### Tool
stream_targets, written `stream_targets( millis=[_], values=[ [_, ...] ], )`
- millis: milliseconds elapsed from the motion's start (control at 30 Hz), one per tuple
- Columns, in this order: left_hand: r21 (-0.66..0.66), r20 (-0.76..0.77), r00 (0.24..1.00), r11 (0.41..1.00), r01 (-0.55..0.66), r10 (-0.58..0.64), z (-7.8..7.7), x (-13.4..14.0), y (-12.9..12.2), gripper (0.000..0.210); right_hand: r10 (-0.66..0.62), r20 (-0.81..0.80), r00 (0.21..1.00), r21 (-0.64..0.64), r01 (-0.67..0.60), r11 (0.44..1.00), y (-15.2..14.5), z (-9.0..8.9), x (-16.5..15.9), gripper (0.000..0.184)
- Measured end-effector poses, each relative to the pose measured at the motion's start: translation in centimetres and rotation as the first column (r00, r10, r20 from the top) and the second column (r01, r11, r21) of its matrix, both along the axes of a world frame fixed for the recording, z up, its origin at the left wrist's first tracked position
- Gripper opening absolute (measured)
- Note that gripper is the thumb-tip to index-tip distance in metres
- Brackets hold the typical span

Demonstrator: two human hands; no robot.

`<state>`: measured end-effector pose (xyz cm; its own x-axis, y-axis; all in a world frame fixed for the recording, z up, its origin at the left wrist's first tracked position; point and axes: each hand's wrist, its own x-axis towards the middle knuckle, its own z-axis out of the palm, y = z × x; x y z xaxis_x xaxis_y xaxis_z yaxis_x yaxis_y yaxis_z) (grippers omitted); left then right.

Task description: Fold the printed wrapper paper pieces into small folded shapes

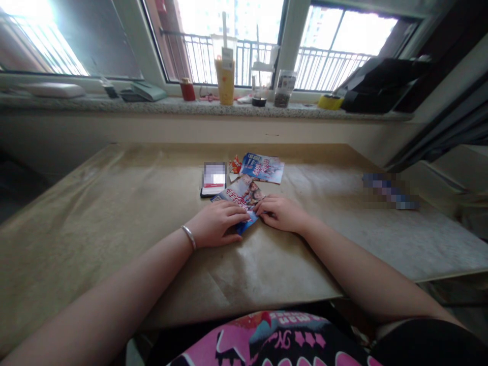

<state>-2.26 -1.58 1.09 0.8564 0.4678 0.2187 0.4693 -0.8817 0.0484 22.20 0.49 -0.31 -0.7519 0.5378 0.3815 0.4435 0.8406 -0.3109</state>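
Note:
A colourful printed paper leaflet (244,191) lies at a slant on the table in front of me, its lower part bluish. My left hand (218,222), with a silver bangle at the wrist, rests on its lower left side, fingers stretched over the paper and thumb apart. At the leaflet's right edge, my right hand (282,212) has its fingers bent and closed on the paper. Just beyond lies a similar blue leaflet (267,168), beside an orange-red piece of paper (235,164). To the left is a phone (213,186) with a lit, partly blurred screen.
A tan cover (160,203) spreads over the table. Toward the right edge lies a blurred bluish item (391,191). Along the windowsill (152,107) stand a yellow-filled cup (225,81), a red jar (187,90), a clear container (284,89) and a black bag (373,86).

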Motion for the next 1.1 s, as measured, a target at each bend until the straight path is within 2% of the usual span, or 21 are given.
stream_targets(
  millis=[167, 267, 500, 633, 767, 867, 933, 1100],
  values=[
    [0.018, 0.059, 0.998, 0.999, 0.032, -0.033, -0.3, 0.3, 0.0, 0.031, 0.0, 0.018, 1.0, 0.011, 0.0, 1.0, -0.1, 0.2, 0.0, 0.018],
    [-0.047, 0.138, 0.99, 0.999, 0.002, 0.005, -0.4, 0.3, 0.2, 0.027, 0.015, 0.028, 1.0, 0.027, -0.016, 1.0, -0.1, 0.3, 0.1, 0.018],
    [-0.257, 0.21, 0.958, 0.956, -0.141, 0.198, -0.5, 0.6, -0.1, 0.02, 0.072, 0.026, 0.997, -0.017, -0.072, 0.997, -0.4, 0.2, 0.0, 0.02],
    [-0.338, 0.262, 0.901, 0.907, -0.25, 0.346, -0.8, 0.7, 0.0, 0.007, 0.093, 0.01, 0.996, -0.052, -0.093, 0.994, -0.4, 0.0, 0.1, 0.018],
    [-0.381, 0.28, 0.884, 0.889, -0.255, 0.373, -1.1, 0.7, 0.3, 0.002, 0.076, 0.052, 0.996, -0.064, -0.073, 0.995, -0.6, 0.4, 0.2, 0.014],
    [-0.422, 0.273, 0.874, 0.867, -0.266, 0.401, -1.3, 0.6, 0.5, 0.003, 0.027, 0.114, 0.993, -0.046, -0.022, 0.999, -1.1, 0.9, -0.1, 0.011],
    [-0.409, 0.262, 0.863, 0.859, -0.307, 0.433, -1.5, 0.5, 0.6, 0.004, -0.06, 0.149, 0.987, -0.017, 0.064, 0.998, -1.4, 1.0, -0.5, 0.01],
    [-0.244, 0.264, 0.866, 0.899, -0.365, 0.423, -1.8, 0.2, 0.8, 0.007, -0.32, 0.166, 0.933, 0.043, 0.317, 0.947, -2.0, 0.9, -1.3, 0.013]
  ],
)
